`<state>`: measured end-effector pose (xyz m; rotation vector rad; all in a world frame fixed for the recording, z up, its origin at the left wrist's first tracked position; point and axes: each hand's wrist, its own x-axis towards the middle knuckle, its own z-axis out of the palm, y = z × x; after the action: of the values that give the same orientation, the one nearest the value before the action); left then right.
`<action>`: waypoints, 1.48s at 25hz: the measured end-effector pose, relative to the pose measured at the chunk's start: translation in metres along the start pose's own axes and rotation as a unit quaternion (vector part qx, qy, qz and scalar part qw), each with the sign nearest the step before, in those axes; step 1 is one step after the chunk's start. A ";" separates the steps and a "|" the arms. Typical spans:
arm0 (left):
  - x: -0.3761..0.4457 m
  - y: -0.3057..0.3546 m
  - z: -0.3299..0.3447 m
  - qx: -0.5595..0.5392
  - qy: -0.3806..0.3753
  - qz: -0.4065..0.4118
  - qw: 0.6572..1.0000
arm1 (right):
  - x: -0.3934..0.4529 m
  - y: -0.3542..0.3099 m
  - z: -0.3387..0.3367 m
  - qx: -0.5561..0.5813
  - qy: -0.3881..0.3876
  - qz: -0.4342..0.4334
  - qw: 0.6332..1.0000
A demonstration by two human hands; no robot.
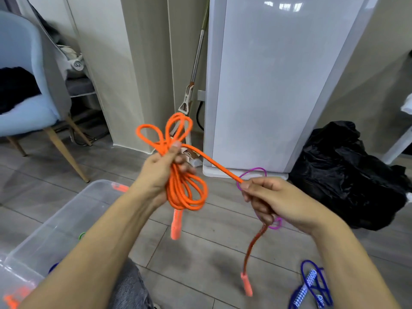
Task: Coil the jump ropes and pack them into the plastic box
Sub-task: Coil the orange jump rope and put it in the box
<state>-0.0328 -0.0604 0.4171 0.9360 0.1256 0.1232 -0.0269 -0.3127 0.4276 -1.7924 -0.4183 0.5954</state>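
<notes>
I had the orange rope (186, 192) mostly gathered. My left hand (163, 172) gripped the bundle at its middle, fingers curled round it, with loops fanning out above the fist and more hanging below, and one handle (176, 224) dangling under them. My right hand (267, 201) was closed round the free length, which ran taut from the bundle to my fingers and then dropped toward the floor, ending in the other handle (246, 284). So a fair stretch of that rope was not yet wound in, and the bundle was not tied off, as far as I could judge.

The box (73, 210) sat on the floor at my lower left, just beside my left forearm. Through its clear wall I could make out something orange, a bit of green and a bit of blue (ropes already packed, I guessed, though the plastic blurred them too much to be sure).

Two more were plainly left. A purple rope (253, 175) lay loose on the floor behind my right hand, and a blue rope (312, 284) with patterned handles lay uncoiled near my right forearm. My reckoning: partway through, with this rope to finish and drop in the box, then the purple and blue ones to coil from scratch.
</notes>
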 end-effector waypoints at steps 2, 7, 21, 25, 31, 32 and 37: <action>0.014 0.021 -0.020 -0.081 0.047 0.012 0.996 | -0.013 0.005 -0.022 -0.036 -0.041 0.039 0.998; 0.024 0.026 -0.042 -0.047 0.127 0.057 0.989 | -0.009 0.001 -0.021 0.020 0.098 -0.007 0.995; -0.031 -0.029 0.031 0.256 0.003 -0.085 0.963 | 0.016 -0.010 0.069 -0.282 0.025 -0.128 0.951; -0.019 -0.019 0.021 0.154 0.037 -0.076 0.984 | 0.020 -0.004 0.062 -0.198 0.016 -0.054 0.979; 0.011 0.007 -0.015 -0.005 0.078 -0.038 0.996 | 0.006 -0.002 0.029 -0.053 -0.080 0.014 0.995; 0.013 0.010 -0.020 -0.019 0.072 -0.039 0.996 | 0.007 0.000 0.025 -0.053 -0.089 0.014 0.995; 0.014 0.015 -0.027 0.060 0.078 0.014 0.995 | 0.001 0.005 0.011 -0.065 -0.110 0.024 0.991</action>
<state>-0.0244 -0.0285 0.4124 1.0480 0.2668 0.2167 -0.0323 -0.3052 0.4199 -1.8726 -0.5762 0.8208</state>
